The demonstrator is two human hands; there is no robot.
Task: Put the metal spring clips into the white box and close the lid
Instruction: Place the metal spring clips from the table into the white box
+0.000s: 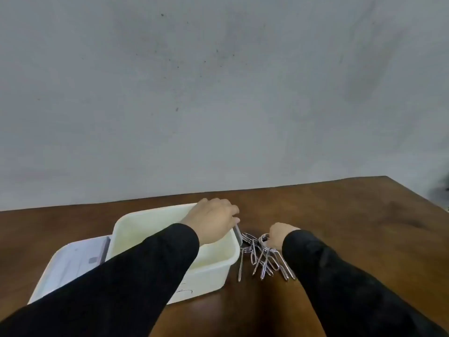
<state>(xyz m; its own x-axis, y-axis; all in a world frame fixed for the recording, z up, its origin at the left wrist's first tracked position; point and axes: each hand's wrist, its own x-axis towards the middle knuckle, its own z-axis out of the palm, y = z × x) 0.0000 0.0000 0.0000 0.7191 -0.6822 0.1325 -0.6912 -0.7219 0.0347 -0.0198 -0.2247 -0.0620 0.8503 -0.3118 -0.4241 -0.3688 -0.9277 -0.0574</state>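
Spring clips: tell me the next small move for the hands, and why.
Probably lift the right hand with the spring clips it rests on and carry them over the white box. The box is open, the clips lie beside it on the table, and the left hand is at its rim.

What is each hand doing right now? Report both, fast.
Left hand: on the far right corner of the white box, fingers curled; grip cannot be told.
Right hand: closed on the metal clips.

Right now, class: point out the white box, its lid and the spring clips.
white box (pixel 209 276), head view: near right wall.
lid (pixel 70 266), head view: flat top, left of box.
spring clips (pixel 264 259), head view: middle of pile.
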